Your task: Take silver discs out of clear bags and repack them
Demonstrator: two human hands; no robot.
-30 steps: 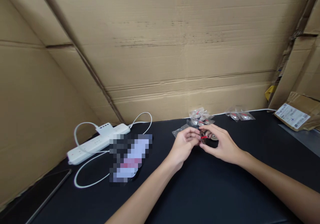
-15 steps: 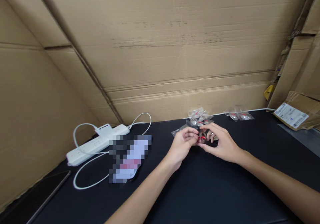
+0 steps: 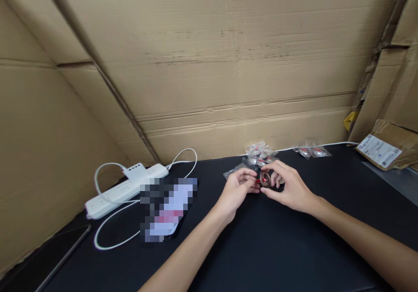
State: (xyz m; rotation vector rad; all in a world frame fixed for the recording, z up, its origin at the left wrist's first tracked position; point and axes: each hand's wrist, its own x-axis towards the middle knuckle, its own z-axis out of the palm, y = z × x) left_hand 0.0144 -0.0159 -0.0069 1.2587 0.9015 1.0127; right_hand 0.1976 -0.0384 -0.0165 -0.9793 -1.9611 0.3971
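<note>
Lower right of frame centre: a small disc (image 3: 265,179) is held tilted up over the dark tabletop (image 3: 277,248). Its rim is gripped by the right hand (image 3: 292,188), forefinger above and thumb below, the fingers spread only as wide as the disc. A red strip (image 3: 258,180) beside the disc's left edge appears to be pinched by the left hand (image 3: 235,191), its fingers bunched nearly closed; the tips are partly hidden, so the firmness of that hold cannot be told.

Main risk, as judged: the disc could be slipped out of the two-point grip if its rim is squeezed off-centre. The strip could be bent or torn loose if it is tugged sideways, supposing it is joined to the disc; the join is too small to read.

If dropped, the disc could be rolled among the packets (image 3: 260,153) just beyond the hands and mixed with them. The loose bag (image 3: 232,170) left of the pile could be snagged by the left knuckles, being close behind them.
</note>
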